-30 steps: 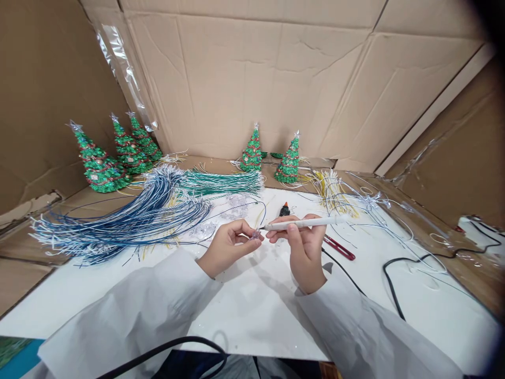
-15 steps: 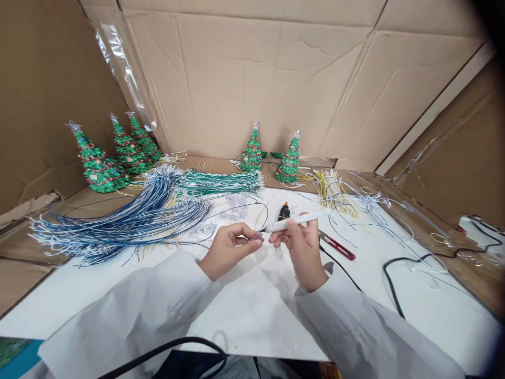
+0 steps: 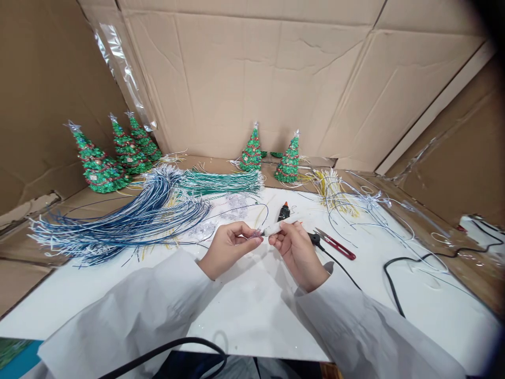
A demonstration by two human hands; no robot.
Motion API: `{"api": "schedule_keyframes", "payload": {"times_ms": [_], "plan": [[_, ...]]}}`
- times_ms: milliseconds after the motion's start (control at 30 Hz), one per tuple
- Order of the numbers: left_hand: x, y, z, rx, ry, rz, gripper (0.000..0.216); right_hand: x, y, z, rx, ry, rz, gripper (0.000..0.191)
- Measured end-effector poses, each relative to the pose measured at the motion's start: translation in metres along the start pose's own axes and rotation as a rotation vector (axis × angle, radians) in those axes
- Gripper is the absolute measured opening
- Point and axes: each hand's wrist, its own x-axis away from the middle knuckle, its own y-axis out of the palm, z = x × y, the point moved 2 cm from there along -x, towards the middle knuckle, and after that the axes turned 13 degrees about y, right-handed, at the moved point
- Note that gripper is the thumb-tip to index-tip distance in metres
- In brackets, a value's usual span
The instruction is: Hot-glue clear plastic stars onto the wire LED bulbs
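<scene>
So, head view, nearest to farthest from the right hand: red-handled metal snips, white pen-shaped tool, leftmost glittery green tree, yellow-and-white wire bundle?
1. White tool: in the right hand.
2. Red snips: just to its right.
3. Yellow bundle: farther back, right side.
4. Leftmost tree: back left.

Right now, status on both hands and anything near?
Left hand: grip on small translucent piece. Right hand: grip on white pen-like tool, tip close to piece. Red-handled snips lie beside right hand.

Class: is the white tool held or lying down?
Held: the right hand grips the white tool, its dark tip pointing toward the left hand.
</scene>
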Motion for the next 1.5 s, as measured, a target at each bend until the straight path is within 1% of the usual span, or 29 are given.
{"api": "schedule_keyframes", "payload": {"times_ms": [133, 200, 267, 333, 400, 567, 667, 800, 867, 967, 1067, 1133, 1200, 1233, 1333, 1400, 1500], "plan": [[-0.001, -0.001, -0.001, 0.018, 0.008, -0.007, 0.027, -0.001, -0.002, -0.007, -0.163, 0.190, -0.018, 0.009], [-0.001, -0.001, -0.001, 0.019, 0.013, -0.011, 0.026, -0.003, -0.005, -0.013, -0.252, 0.230, -0.005, 0.007], [-0.002, -0.002, -0.001, 0.024, 0.009, -0.011, 0.026, -0.006, -0.008, -0.019, -0.320, 0.192, 0.002, 0.007], [-0.002, -0.002, 0.000, 0.038, -0.002, -0.013, 0.026, -0.009, -0.011, -0.021, -0.320, 0.132, 0.014, 0.005], [-0.003, -0.004, 0.001, 0.055, -0.002, -0.017, 0.024, -0.010, -0.013, -0.019, -0.240, 0.059, 0.044, 0.007], [-0.004, -0.008, 0.004, 0.077, 0.037, -0.039, 0.022, -0.009, -0.011, -0.009, 0.032, -0.168, 0.113, 0.020], [-0.004, -0.008, 0.004, 0.162, -0.017, -0.044, 0.022, -0.007, -0.009, -0.008, 0.128, -0.243, 0.110, 0.025], [-0.004, -0.008, 0.002, 0.361, -0.178, -0.079, 0.019, -0.002, -0.005, -0.008, 0.196, -0.302, 0.051, 0.026], [-0.004, -0.008, 0.002, 0.434, -0.216, -0.103, 0.019, 0.000, -0.004, -0.009, 0.202, -0.315, 0.028, 0.026], [-0.004, -0.007, 0.002, 0.448, -0.214, -0.112, 0.019, 0.001, -0.003, -0.011, 0.159, -0.304, 0.016, 0.025], [-0.005, -0.008, 0.004, 0.353, -0.138, -0.051, 0.019, -0.001, -0.004, -0.012, 0.144, -0.280, 0.038, 0.025], [-0.006, -0.010, 0.007, 0.271, -0.066, 0.018, 0.020, -0.004, -0.006, -0.009, 0.221, -0.246, 0.068, 0.024], [-0.008, -0.013, 0.009, 0.226, -0.011, 0.081, 0.021, -0.006, -0.009, -0.002, 0.369, -0.194, 0.065, 0.024], [-0.008, -0.015, 0.009, 0.222, 0.004, 0.106, 0.022, -0.006, -0.009, 0.002, 0.456, -0.174, 0.035, 0.025], [-0.011, -0.019, 0.009, 0.246, 0.013, 0.150, 0.022, -0.004, -0.010, 0.016, 0.709, -0.162, -0.127, 0.023], [-0.011, -0.020, 0.008, 0.259, 0.005, 0.161, 0.021, -0.001, -0.009, 0.021, 0.875, -0.223, -0.191, 0.021], [-0.011, -0.020, 0.006, 0.266, -0.002, 0.167, 0.021, 0.004, -0.007, 0.023, 1.154, -0.418, -0.211, 0.022]]}}
